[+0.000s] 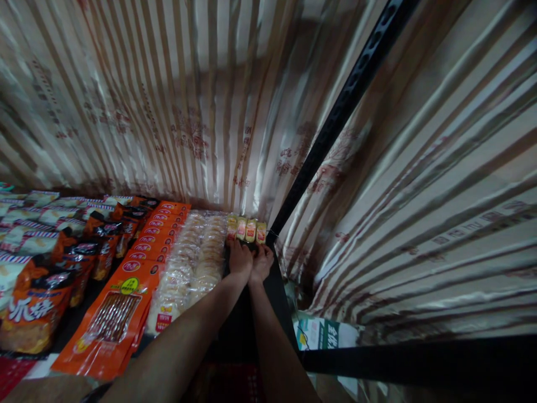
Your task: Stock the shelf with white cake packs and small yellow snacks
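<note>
Small glossy yellow-red packets point(246, 229), far row | left hand point(240, 259), right hand point(262, 262) outstretched, touching them | grip state could not be told.

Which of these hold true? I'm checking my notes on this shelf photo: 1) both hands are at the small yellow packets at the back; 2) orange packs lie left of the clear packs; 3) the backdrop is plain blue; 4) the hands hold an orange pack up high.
1) True: the left hand and right hand rest against the row of small yellow packets at the back of the shelf.
2) True: the orange packs lie left of the clear packs.
3) False: the striped curtain is beige and brown.
4) False: both hands are low on the shelf, away from the orange packs.
</note>
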Available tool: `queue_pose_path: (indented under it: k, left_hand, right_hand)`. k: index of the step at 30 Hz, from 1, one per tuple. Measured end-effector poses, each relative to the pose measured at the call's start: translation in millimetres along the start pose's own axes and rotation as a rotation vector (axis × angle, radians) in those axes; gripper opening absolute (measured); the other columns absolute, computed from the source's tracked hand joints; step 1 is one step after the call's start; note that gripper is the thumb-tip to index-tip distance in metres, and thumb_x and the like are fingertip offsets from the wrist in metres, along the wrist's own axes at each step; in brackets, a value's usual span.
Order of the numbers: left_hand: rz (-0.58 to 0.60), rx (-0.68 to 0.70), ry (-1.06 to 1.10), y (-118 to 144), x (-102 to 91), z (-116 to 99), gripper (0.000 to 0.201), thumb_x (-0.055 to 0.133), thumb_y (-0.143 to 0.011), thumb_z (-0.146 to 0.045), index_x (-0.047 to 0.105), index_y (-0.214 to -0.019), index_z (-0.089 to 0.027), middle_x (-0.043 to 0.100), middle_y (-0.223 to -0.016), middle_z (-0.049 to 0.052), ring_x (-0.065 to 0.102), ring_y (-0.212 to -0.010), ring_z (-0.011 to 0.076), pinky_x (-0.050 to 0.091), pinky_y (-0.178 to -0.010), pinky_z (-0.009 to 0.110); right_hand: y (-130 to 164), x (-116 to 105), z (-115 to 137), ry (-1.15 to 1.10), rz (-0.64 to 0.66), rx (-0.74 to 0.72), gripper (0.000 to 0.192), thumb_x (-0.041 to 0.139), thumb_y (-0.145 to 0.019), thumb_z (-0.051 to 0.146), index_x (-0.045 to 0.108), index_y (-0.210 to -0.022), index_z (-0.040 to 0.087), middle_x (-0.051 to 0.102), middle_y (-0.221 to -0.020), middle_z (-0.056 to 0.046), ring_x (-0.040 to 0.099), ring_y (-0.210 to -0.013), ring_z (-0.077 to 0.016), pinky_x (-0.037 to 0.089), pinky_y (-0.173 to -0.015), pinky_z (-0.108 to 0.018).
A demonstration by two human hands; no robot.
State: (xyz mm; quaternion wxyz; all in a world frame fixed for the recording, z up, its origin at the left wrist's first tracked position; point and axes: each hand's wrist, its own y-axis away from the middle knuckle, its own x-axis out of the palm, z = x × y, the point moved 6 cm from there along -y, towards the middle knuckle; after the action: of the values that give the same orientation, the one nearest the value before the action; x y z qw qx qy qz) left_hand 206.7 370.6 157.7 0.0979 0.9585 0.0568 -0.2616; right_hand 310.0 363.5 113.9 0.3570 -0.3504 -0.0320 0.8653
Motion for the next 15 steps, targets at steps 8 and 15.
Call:
queue_pose_path:
  k: [8, 15]
  left_hand:
    - [0.074, -0.068, 0.138, 5.6, 14.6, -0.7, 0.04, 0.036, -0.084, -0.01, 0.059, -0.117, -0.011, 0.046, -0.138, 0.015, 0.032, -0.135, 0.0221, 0.021, -0.114, 0.036]
    - [0.119, -0.122, 0.317, -3.1, 26.7, 6.2, 0.036, 0.038, -0.087, -0.019, 0.058, -0.116, -0.012, 0.054, -0.131, 0.014, 0.048, -0.124, 0.0189, 0.034, -0.105, 0.028]
  right_hand:
    - [-5.6, 13.1, -11.0, -0.021, 0.111, -0.082, 0.04, 0.044, -0.073, 0.016, 0.062, -0.109, 0.019, 0.056, -0.111, -0.01, 0.049, -0.102, -0.0214, 0.04, -0.089, -0.032]
    - [-7.0, -0.6, -13.1, -0.035, -0.02, -0.044, 0.042, 0.039, -0.077, 0.019, 0.061, -0.112, 0.019, 0.05, -0.123, -0.011, 0.043, -0.114, -0.0237, 0.037, -0.097, -0.037]
